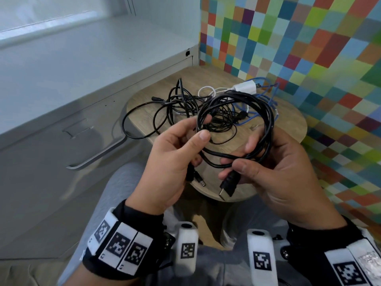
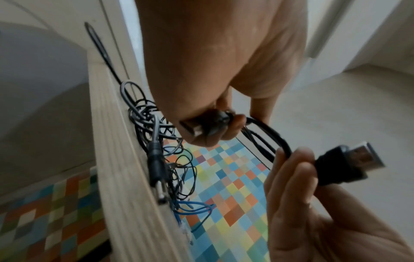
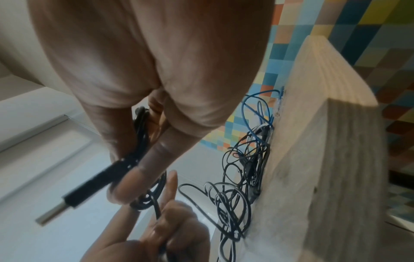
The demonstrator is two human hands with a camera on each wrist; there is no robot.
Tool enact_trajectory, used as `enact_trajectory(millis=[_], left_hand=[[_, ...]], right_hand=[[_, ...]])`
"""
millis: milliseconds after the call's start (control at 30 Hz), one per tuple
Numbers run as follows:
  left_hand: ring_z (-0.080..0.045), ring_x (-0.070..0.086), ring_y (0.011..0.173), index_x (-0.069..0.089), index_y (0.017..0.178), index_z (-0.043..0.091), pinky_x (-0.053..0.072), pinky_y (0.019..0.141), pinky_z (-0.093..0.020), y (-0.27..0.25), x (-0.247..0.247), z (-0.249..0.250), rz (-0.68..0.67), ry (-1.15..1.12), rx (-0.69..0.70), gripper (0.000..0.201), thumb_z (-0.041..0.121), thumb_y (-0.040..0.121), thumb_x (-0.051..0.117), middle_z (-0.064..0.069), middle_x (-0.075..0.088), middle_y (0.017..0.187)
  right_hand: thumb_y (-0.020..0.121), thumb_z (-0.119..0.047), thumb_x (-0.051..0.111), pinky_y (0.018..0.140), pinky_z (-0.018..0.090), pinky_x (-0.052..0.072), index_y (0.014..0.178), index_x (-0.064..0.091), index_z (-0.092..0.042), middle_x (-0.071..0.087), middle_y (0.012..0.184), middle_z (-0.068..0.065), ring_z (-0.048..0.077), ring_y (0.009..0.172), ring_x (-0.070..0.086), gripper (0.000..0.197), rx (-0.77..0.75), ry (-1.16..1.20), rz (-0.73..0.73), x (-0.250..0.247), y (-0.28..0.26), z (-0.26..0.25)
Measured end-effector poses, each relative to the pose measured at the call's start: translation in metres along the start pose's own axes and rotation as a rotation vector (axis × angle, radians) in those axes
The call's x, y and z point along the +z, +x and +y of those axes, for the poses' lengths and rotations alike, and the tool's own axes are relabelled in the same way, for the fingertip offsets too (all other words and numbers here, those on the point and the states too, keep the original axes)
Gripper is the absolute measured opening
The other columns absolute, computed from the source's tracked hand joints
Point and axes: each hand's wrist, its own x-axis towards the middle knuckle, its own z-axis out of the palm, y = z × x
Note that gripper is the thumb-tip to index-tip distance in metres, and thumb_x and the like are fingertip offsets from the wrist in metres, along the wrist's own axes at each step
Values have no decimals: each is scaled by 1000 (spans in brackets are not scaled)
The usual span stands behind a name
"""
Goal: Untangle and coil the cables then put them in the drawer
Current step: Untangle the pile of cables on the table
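Hands (image 1: 171, 162) (image 1: 282, 168) — both gripping black cable coil (image 1: 266, 120) above stool edge (image 1: 210, 193) — tangle (image 1: 185, 104) behind.

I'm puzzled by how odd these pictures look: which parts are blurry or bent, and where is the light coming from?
Head view: mostly sharp, edges of the cabinet bowed by the wide lens, soft light on its top. Left wrist view: the left hand looms large and soft, the HDMI plug fairly clear. Right wrist view: the plug is smeared by motion blur, the wooden table tilted.
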Motion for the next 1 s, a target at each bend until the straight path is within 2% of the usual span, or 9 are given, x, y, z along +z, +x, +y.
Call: enact_trajectory(millis=[100, 167, 267, 433, 600, 733, 800, 867, 1000], left_hand=[[-16, 45, 65, 79, 101, 13, 38, 60, -20, -1, -4, 2, 0, 47, -31, 29, 34, 85, 69, -13, 62, 89], [-13, 42, 62, 78, 91, 8, 35, 60, -24, -3, -4, 6, -22, 1, -85, 29, 25, 88, 55, -5, 68, 84], [-13, 43, 61, 79, 77, 18, 33, 63, -29, -2, -4, 9, -26, 28, -87, 31, 6, 82, 50, -13, 66, 88], [-16, 54, 61, 63, 106, -3, 46, 59, -24, -2, -5, 5, -32, 66, -124, 15, -1, 90, 62, -9, 55, 75], [-26, 71, 73, 55, 99, 3, 58, 70, -33, -4, -5, 8, -76, 62, -176, 8, -1, 93, 59, -10, 52, 71], [-30, 71, 73, 57, 101, -3, 49, 76, -44, -6, -8, 13, -113, 74, -173, 22, -2, 80, 57, -18, 56, 73], [-31, 73, 71, 66, 97, 3, 54, 69, -41, -7, -8, 13, -117, 58, -200, 19, -5, 81, 63, -7, 63, 71], [-29, 75, 71, 76, 93, 9, 60, 61, -33, -8, -6, 14, -130, 45, -245, 14, 0, 84, 70, -11, 72, 80], [-27, 76, 77, 70, 102, 1, 61, 64, -27, -10, -2, 6, -143, 40, -255, 20, 7, 84, 68, -13, 75, 88]], right_hand=[[71, -7, 73, 60, 38, 62, 79, 64, -23, 74, 77, 14, 36, 67, 77, 20, -9, 8, 60, -6, 0, -2], [68, -13, 76, 60, 37, 62, 80, 63, -21, 73, 76, 13, 36, 67, 77, 19, -19, 4, 92, -8, 1, -3], [66, -16, 78, 62, 37, 62, 83, 60, -15, 71, 77, 15, 37, 67, 76, 25, -27, -17, 131, -11, 3, -3], [72, -14, 76, 64, 38, 63, 86, 59, -17, 70, 78, 12, 37, 69, 77, 22, -72, -87, 198, -16, 7, 1], [76, -7, 70, 68, 35, 63, 89, 55, -11, 71, 80, 6, 33, 72, 78, 20, -108, -198, 183, -14, 6, 2], [80, -5, 71, 70, 36, 64, 88, 56, -13, 71, 82, 8, 33, 74, 78, 18, -136, -223, 183, -12, 5, 3], [85, 4, 69, 68, 36, 63, 88, 56, -13, 72, 82, 9, 33, 74, 78, 22, -143, -216, 218, -15, 7, 5], [88, 11, 66, 69, 37, 63, 89, 55, -12, 73, 81, 11, 33, 75, 78, 26, -153, -208, 269, -19, 8, 6], [90, 14, 65, 71, 40, 63, 90, 54, -12, 71, 87, 18, 33, 76, 77, 29, -200, -232, 304, -22, 10, 6]])
